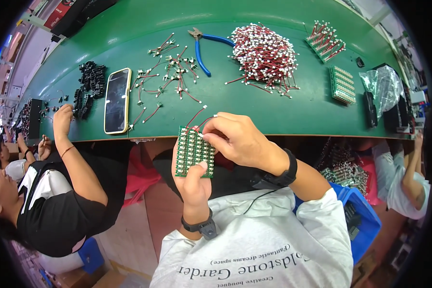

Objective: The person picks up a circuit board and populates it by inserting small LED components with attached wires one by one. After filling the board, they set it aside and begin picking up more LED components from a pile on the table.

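Note:
My left hand (193,180) holds a small green circuit board panel (193,150) upright in front of me, thumb pressed on its lower face. My right hand (235,139) pinches a short red wire with a white connector (200,118) against the top edge of the panel. Both wrists wear dark bands. A large heap of red wires with white connectors (264,55) lies on the green table (273,113) beyond my hands.
Blue-handled pliers (204,45), scattered short wire pieces (170,72), a phone (117,100), black connectors (88,86), two more green panels (342,84) and a plastic bag (384,86) lie on the table. A person (62,192) sits at my left; a blue bin (362,216) stands at my right.

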The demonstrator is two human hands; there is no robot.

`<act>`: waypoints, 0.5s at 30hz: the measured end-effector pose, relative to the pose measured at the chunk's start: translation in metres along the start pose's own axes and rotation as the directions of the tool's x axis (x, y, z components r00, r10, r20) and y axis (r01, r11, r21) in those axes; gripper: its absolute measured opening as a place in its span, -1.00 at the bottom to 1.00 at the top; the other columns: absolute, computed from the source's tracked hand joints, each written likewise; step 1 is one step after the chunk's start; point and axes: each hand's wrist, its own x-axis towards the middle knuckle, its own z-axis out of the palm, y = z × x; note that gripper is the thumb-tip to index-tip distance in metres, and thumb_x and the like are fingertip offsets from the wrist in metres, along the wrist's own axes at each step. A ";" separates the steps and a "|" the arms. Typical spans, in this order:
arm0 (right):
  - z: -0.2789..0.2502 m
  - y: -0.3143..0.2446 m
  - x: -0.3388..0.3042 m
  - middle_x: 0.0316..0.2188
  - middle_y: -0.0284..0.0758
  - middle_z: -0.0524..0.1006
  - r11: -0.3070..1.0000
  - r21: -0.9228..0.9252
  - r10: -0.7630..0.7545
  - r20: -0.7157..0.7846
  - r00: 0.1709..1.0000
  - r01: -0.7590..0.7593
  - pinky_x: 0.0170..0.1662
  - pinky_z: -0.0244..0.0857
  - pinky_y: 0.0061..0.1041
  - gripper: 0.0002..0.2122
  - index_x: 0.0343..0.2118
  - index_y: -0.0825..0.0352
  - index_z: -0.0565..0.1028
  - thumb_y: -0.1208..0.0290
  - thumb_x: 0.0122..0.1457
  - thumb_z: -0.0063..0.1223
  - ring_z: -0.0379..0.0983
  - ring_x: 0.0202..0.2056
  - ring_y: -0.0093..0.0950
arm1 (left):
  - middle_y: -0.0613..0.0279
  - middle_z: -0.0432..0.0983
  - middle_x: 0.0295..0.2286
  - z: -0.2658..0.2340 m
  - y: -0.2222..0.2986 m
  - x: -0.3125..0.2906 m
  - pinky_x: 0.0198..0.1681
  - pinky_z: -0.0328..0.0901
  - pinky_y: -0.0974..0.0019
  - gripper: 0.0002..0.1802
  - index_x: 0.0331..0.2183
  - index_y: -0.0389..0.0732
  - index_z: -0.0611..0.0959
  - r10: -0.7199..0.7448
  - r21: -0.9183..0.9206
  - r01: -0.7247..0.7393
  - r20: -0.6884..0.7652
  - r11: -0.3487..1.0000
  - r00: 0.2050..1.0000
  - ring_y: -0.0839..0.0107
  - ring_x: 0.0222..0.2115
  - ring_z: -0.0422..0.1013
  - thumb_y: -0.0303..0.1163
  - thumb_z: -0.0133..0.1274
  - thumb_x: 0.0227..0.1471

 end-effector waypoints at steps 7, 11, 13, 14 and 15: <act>0.001 0.005 -0.003 -0.47 -0.22 0.49 1.000 -0.022 -0.015 0.030 0.999 0.015 -0.44 0.35 -0.40 -0.92 -0.37 0.42 0.51 0.61 0.06 0.16 0.47 -0.49 -0.29 | -0.03 0.39 -0.05 0.006 -0.001 -0.003 0.11 0.24 0.22 -0.26 0.12 -0.49 0.30 0.064 0.051 -0.065 0.025 0.997 0.998 0.22 -0.02 0.36 -0.60 -0.14 -0.22; -0.001 0.004 -0.006 -0.46 -0.21 0.47 0.998 -0.064 0.002 0.043 0.999 0.001 -0.44 0.35 -0.40 -0.91 -0.37 0.43 0.50 0.62 0.04 0.13 0.47 -0.49 -0.30 | -0.01 0.40 -0.07 0.009 -0.001 -0.004 0.10 0.24 0.24 -0.26 0.12 -0.49 0.29 0.068 0.076 -0.067 -0.003 0.995 0.998 0.25 -0.04 0.37 -0.60 -0.14 -0.23; 0.000 0.004 -0.006 -0.47 -0.20 0.47 0.999 -0.053 -0.001 0.018 1.000 0.002 -0.44 0.35 -0.40 -0.91 -0.37 0.43 0.49 0.62 0.04 0.12 0.47 -0.50 -0.30 | -0.01 0.36 0.00 0.004 -0.001 -0.003 0.12 0.27 0.27 -0.13 0.19 -0.49 0.20 0.018 0.062 -0.020 0.044 0.998 0.999 0.28 0.02 0.37 -0.67 -0.18 -0.30; 0.000 0.002 -0.005 -0.47 -0.20 0.46 0.999 -0.042 -0.011 0.000 1.000 0.011 -0.44 0.35 -0.41 -0.91 -0.38 0.44 0.48 0.62 0.04 0.12 0.46 -0.50 -0.31 | -0.01 0.36 0.00 0.004 -0.001 -0.003 0.12 0.27 0.27 -0.13 0.19 -0.49 0.20 0.016 0.062 -0.019 0.045 0.998 0.999 0.28 0.02 0.37 -0.67 -0.18 -0.30; 0.000 0.001 -0.004 -0.47 -0.20 0.46 0.999 -0.031 -0.020 -0.018 1.000 0.020 -0.44 0.35 -0.41 -0.91 -0.38 0.45 0.47 0.62 0.04 0.12 0.46 -0.51 -0.31 | -0.02 0.37 -0.01 0.005 -0.001 -0.004 0.10 0.28 0.29 -0.13 0.20 -0.49 0.20 0.020 0.059 -0.023 0.050 0.998 0.999 0.28 0.01 0.38 -0.68 -0.18 -0.31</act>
